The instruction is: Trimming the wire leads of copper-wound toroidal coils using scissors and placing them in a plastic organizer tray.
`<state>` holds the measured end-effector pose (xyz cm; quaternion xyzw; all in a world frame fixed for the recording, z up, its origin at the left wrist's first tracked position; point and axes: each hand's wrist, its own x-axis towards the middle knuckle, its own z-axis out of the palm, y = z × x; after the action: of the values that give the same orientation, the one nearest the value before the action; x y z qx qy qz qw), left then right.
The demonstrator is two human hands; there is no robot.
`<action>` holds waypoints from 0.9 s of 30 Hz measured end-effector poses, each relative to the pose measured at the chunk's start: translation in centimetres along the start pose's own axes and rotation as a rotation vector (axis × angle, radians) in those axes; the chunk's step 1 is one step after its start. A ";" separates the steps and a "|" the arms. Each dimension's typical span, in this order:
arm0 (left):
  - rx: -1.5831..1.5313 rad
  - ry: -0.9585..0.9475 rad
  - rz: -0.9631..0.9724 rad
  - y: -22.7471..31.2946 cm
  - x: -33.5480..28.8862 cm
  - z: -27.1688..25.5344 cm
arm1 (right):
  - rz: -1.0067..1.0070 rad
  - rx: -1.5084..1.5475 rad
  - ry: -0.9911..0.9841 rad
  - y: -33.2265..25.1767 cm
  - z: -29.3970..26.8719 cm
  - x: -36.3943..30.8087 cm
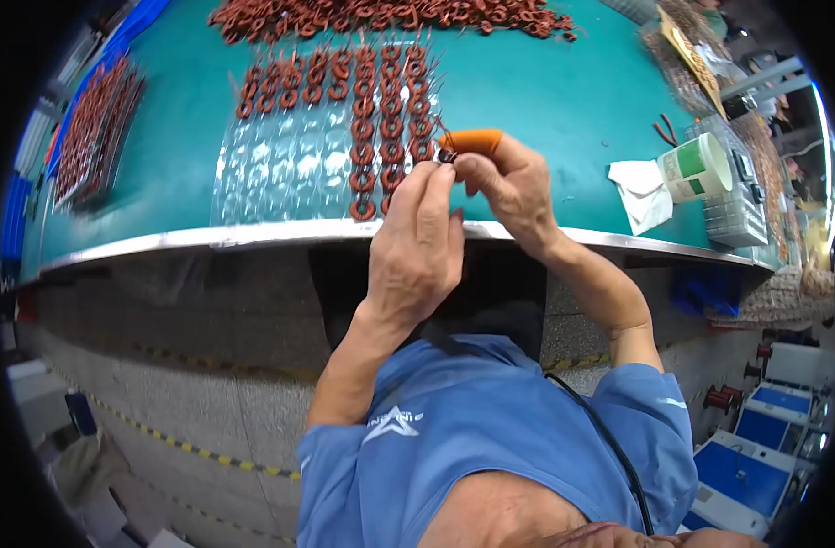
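Note:
Above the table's near edge, a small dark ring coil (pixel 447 156) with thin copper-coloured wire ends is pinched between the fingertips of both hands. My left hand (pixel 413 239) reaches up to it with fingers extended and pressed together. On the other side, my right hand (pixel 522 190) grips it between thumb and curled index finger; an orange cover wraps that index finger. Just left of the hands lies a clear blister tray (pixel 285 169). Reddish-brown wire-wound ring coils (pixel 364 128) fill its right columns and the far ends of its left columns. My hands partly hide its right edge.
A heap of loose coils (pixel 390 13) lies at the far edge of the green table (pixel 527 82). Stacked coil trays (pixel 98 132) stand far left. At right are a white-green cup (pixel 696 169), white tissue (pixel 640 194), red-handled pliers (pixel 665 130) and a clear compartment box (pixel 735 210).

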<state>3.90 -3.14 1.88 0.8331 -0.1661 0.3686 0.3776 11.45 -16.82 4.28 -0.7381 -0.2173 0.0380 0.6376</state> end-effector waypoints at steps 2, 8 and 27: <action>-0.035 0.061 -0.025 0.3 -0.8 0.3 | -0.074 -0.029 -0.003 -0.2 0.8 -1.8; -0.049 0.029 -0.052 1.1 -2.8 -0.8 | -0.549 -0.462 -0.033 -0.9 1.4 -4.3; -1.399 -0.260 -0.869 3.4 -2.7 -2.6 | -0.750 -0.487 -0.182 -2.2 -1.7 -5.7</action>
<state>-1.05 -3.46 2.75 0.4320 -0.0626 -0.0972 0.8944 6.31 -20.33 5.43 -0.7307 -0.5271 -0.1830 0.3934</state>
